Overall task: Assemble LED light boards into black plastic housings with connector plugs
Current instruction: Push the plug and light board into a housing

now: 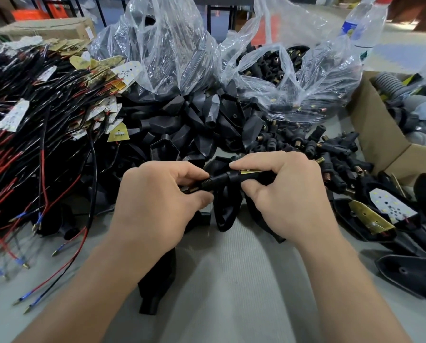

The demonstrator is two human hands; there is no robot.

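Centre of scene, above grey table (231, 280): connector plug (214, 180) is pinched by left hand (155, 201) betw. thumb & curled fingers, w/ spring end & brass tip toward left. Black housing (246, 179) is gripped by right hand (288, 194), thumb below, forefinger on top; gold edge of LED board (250, 172) is seen at its top. Plug & housing are touching, end to end. Wired boards (33, 125) are heaped far left; empty housings (194, 125) are piled beyond hands; loose plugs (318, 147) are scattered to their right. Clear bags (172, 45) are set at far side. Assembled units (380, 214) are laid near right, beside cardboard box (380, 134).
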